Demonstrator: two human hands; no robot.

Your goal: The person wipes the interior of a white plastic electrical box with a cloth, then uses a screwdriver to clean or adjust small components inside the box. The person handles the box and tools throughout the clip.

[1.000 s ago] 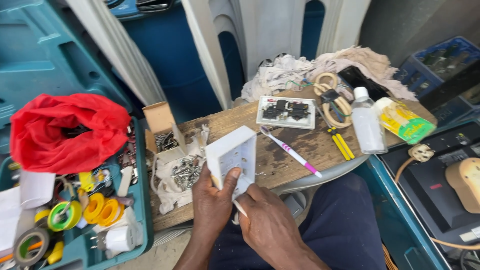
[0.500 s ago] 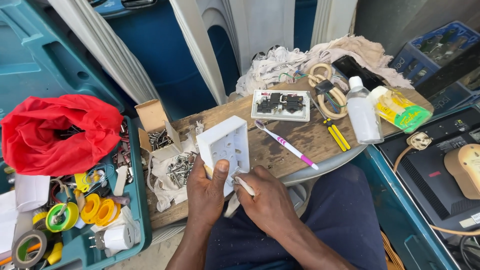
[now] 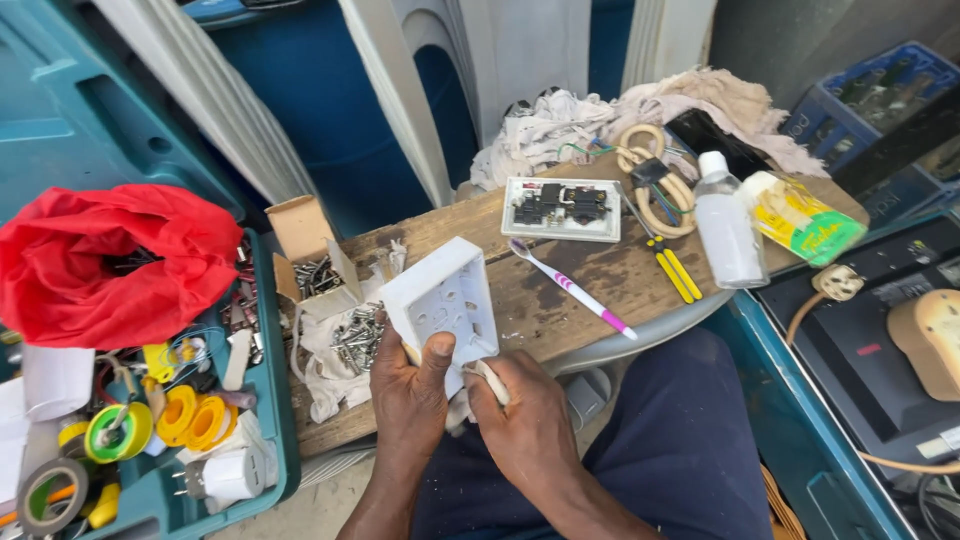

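My left hand (image 3: 412,392) grips a white plastic wall box (image 3: 441,302) by its lower left corner, the open side facing me. My right hand (image 3: 520,412) presses a small whitish rag (image 3: 490,379) against the box's lower right edge. Both hands sit just in front of a worn wooden board (image 3: 600,262) laid over my lap. On the board lie a white socket back with dark terminals (image 3: 561,208), a white and pink toothbrush (image 3: 570,288), yellow-handled pliers (image 3: 669,266) and a clear plastic bottle (image 3: 724,224).
A pile of screws (image 3: 357,335) and a small cardboard box (image 3: 305,245) lie left of the wall box. A teal toolbox (image 3: 272,405) at left holds a red cloth (image 3: 110,258), tape rolls (image 3: 120,432) and a plug. A yellow-green packet (image 3: 803,220) and crumpled rags (image 3: 640,110) lie at the far right.
The view has drifted slightly. My right hand has slid along the lower edge of the wall box with the rag. My left hand keeps its grip.
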